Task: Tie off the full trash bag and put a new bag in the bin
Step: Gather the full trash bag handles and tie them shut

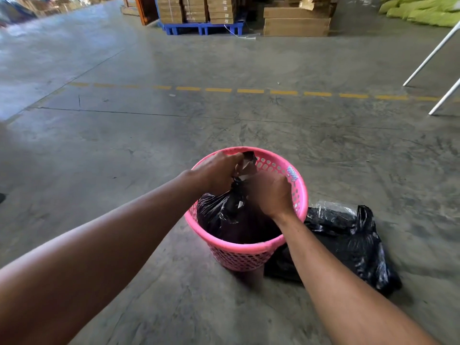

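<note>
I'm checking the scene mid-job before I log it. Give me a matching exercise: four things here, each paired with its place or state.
Things:
1. full trash bag
2. spare black bag
3. pink bin
4. blue pallet

Places or states:
A. lying on the floor right of the bin
B. under stacked cartons far off
C. neck gripped by both hands
D. standing on the concrete floor, bag inside

Pairs: 1-C, 2-A, 3-D, 4-B

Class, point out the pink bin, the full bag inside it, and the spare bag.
pink bin [239, 249], head view, near rim.
full bag [219, 212], head view, left side.
spare bag [353, 245], head view, crumpled middle.
</note>
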Motion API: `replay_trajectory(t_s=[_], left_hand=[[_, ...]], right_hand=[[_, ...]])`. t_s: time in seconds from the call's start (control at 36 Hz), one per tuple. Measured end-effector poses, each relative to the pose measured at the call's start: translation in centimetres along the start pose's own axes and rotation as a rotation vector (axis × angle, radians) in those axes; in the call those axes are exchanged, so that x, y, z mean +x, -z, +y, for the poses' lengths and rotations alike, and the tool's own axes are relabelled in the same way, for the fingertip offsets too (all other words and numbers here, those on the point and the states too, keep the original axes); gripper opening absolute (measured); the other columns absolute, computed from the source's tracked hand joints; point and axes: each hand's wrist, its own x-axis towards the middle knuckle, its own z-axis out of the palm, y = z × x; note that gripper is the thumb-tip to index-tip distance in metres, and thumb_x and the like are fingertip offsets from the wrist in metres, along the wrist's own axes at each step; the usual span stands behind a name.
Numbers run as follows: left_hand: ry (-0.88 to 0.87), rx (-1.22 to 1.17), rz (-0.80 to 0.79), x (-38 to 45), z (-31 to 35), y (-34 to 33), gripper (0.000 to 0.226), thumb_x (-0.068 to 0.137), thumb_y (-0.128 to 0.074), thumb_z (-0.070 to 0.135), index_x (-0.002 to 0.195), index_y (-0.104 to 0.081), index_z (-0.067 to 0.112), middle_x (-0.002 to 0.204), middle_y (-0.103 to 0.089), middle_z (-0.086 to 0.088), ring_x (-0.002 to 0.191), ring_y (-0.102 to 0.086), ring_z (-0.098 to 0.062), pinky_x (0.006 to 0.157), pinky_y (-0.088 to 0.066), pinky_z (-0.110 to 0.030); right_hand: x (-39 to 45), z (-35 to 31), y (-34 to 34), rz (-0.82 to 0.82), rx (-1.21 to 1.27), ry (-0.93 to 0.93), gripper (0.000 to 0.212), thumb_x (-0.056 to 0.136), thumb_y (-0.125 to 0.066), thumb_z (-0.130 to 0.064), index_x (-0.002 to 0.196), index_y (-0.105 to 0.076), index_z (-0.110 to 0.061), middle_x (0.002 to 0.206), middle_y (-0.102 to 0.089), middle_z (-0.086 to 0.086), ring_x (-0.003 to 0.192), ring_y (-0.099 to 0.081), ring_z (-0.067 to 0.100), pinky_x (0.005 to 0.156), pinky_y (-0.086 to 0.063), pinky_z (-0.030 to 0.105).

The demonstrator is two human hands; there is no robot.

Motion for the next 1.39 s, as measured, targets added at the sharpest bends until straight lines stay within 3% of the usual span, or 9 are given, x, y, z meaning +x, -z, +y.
replay_trajectory(t_s=[0.14,0.22,0.28,0.36,0.58,0.81,1.11,1.28,1.39], left_hand=[[0.006,-0.011,0.070,-0.3,0.0,-0.9,0.018,0.064,-0.064,0.019,0.080,-0.058,0.023,0.079,-0.067,0.000,0.070,-0.064,-0.028,0.064,-0.055,-0.045],[0.015,-0.043,0.136,-0.4,-0.2,-1.3,0.019,0.064,-0.069,0.025,0.077,-0.056,0.030,0.078,-0.067,0.004,0.071,-0.064,-0.025,0.065,-0.055,-0.043],[0.036,-0.009,0.151,-0.6,-0.4,-1.3,0.016,0.070,-0.076,0.028,0.082,-0.065,0.029,0.084,-0.072,0.007,0.078,-0.068,-0.022,0.071,-0.055,-0.039],[0.073,0.067,0.173,-0.9,-0.9,-1.1,0.018,0.074,-0.080,0.040,0.090,-0.075,0.034,0.089,-0.076,0.012,0.087,-0.070,-0.015,0.080,-0.053,-0.035],[0.115,-0.061,0.206,-1.8,-2.3,-1.8,0.009,0.075,-0.076,0.041,0.082,-0.078,0.036,0.072,-0.070,0.014,0.074,-0.068,-0.014,0.073,-0.057,-0.037],[0.214,0.037,0.211,-2.5,-3.2,-2.8,0.011,0.083,-0.072,0.042,0.092,-0.079,0.039,0.072,-0.065,0.017,0.086,-0.069,-0.014,0.094,-0.047,-0.037],[0.250,0.085,0.205,-3.1,-4.7,-4.1,0.011,0.085,-0.069,0.044,0.093,-0.076,0.040,0.075,-0.067,0.016,0.086,-0.068,-0.013,0.094,-0.044,-0.039],[0.121,-0.024,0.323,-2.7,-3.5,-5.2,0.031,0.075,-0.057,0.046,0.104,-0.069,0.040,0.108,-0.061,0.007,0.106,-0.061,-0.019,0.095,-0.047,-0.044],[0.010,0.144,0.151,-2.1,-1.4,-5.0,0.049,0.074,-0.058,0.054,0.121,-0.066,0.043,0.122,-0.058,0.008,0.118,-0.052,-0.021,0.098,-0.039,-0.043]], right_hand=[[-0.4,0.0,0.1,-0.109,-0.107,-0.016,0.044,0.062,-0.088,-0.042,0.102,-0.073,-0.032,0.085,-0.076,-0.006,0.082,-0.072,0.006,0.080,-0.056,0.024],[-0.4,-0.6,-0.1,-0.059,-0.047,-0.024,0.016,0.076,-0.083,-0.018,0.083,-0.075,-0.030,0.079,-0.077,-0.006,0.066,-0.075,0.012,0.069,-0.057,0.031],[0.1,-0.5,0.0,-0.004,-0.065,-0.021,0.021,0.078,-0.079,-0.010,0.074,-0.076,-0.030,0.075,-0.078,-0.006,0.062,-0.075,0.014,0.068,-0.059,0.036],[1.0,-0.5,0.5,-0.006,-0.170,-0.031,0.013,0.076,-0.079,-0.013,0.077,-0.080,-0.026,0.076,-0.078,-0.005,0.065,-0.075,0.012,0.075,-0.062,0.041],[2.9,-1.2,2.2,-0.178,-0.502,0.063,0.005,0.073,-0.079,-0.018,0.077,-0.080,-0.021,0.068,-0.077,-0.004,0.063,-0.073,0.008,0.078,-0.060,0.032],[3.3,0.0,3.2,-0.207,-0.578,0.045,0.009,0.073,-0.080,-0.013,0.073,-0.078,-0.022,0.072,-0.077,-0.005,0.061,-0.072,0.006,0.078,-0.060,0.034],[2.1,1.2,3.4,-0.220,-0.587,-0.010,0.006,0.077,-0.078,-0.017,0.076,-0.077,-0.022,0.066,-0.075,-0.007,0.057,-0.072,0.004,0.082,-0.059,0.027],[1.4,1.6,5.0,0.122,-0.594,0.089,0.026,0.076,-0.068,-0.040,0.098,-0.075,-0.028,0.097,-0.068,-0.003,0.089,-0.066,0.017,0.080,-0.054,0.029],[-0.1,2.6,6.8,0.419,-0.633,-0.084,0.035,0.083,-0.059,-0.038,0.113,-0.065,-0.022,0.109,-0.056,0.011,0.098,-0.062,0.035,0.076,-0.051,0.038]])
